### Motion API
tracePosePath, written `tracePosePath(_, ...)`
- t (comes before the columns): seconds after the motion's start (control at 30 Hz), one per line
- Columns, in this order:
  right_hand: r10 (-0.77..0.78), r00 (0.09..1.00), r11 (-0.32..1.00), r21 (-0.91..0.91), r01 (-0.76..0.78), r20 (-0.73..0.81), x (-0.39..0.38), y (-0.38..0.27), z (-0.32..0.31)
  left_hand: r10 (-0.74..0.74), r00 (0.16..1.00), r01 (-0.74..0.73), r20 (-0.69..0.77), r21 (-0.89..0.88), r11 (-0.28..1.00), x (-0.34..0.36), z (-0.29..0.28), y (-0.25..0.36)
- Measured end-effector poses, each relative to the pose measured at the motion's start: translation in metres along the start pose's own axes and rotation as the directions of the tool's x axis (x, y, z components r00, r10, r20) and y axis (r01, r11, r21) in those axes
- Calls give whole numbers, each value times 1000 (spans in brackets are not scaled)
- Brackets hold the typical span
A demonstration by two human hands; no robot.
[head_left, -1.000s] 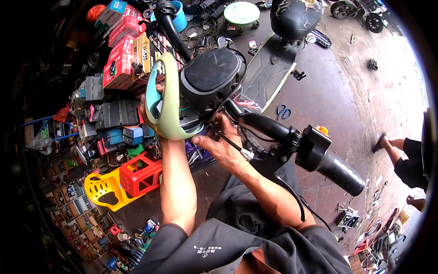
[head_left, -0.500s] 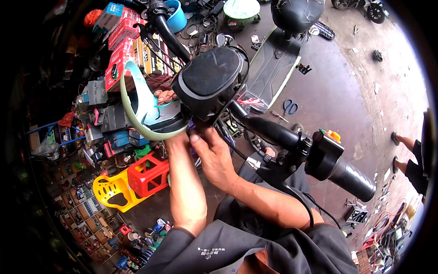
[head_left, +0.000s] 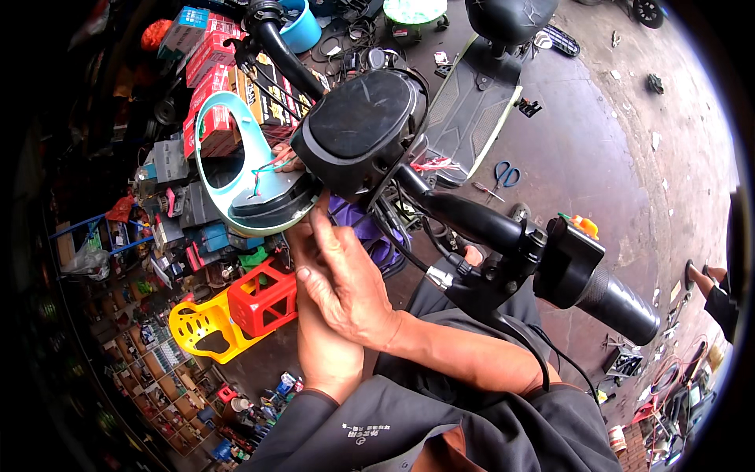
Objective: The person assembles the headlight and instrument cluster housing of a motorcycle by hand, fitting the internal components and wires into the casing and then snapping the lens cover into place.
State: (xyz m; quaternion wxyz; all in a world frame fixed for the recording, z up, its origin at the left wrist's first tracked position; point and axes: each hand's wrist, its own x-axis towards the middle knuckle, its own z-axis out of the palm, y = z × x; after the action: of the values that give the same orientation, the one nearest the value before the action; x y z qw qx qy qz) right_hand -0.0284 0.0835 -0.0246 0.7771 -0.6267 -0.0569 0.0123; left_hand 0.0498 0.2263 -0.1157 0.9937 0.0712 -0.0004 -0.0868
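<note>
My left hand (head_left: 288, 157) holds a pale mint-green plastic cowl (head_left: 245, 118) from beneath; its fingertips show among red and teal wires (head_left: 266, 170), while forearm and palm are mostly hidden. The cowl, with a dark lamp part (head_left: 267, 208), tilts beside the scooter's black display housing (head_left: 354, 126). My right hand (head_left: 342, 291) lies across my left forearm, fingers stretched upward to the cowl's lower edge, thumb apart; whether the tips grip anything is unclear. Below the housing are cables and purple material (head_left: 358, 224).
Handlebar grip (head_left: 617, 307) at right, footboard (head_left: 472, 114) behind. Scissors (head_left: 506, 175) and screwdriver (head_left: 486, 191) lie on the floor. Left: stacked boxes (head_left: 208, 71), red (head_left: 259, 299) and yellow (head_left: 197, 322) plastic holders, parts trays (head_left: 141, 370). Another person's legs (head_left: 712, 291) show at far right.
The cowl has swung left, turning its inner side and wires into view. My right hand has moved down and left onto my left forearm, its fingers straighter. The other person has shifted.
</note>
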Motion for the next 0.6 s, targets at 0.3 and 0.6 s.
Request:
tracePosePath(0.3,6,1000,998,59,-4,-28,-3,4,8,19,1000,-20,6,52,998,-18,1,3)
tracePosePath(0.6,146,986,984,117,-137,-76,-2,10,-4,67,994,-84,83,212,974,20,29,-2)
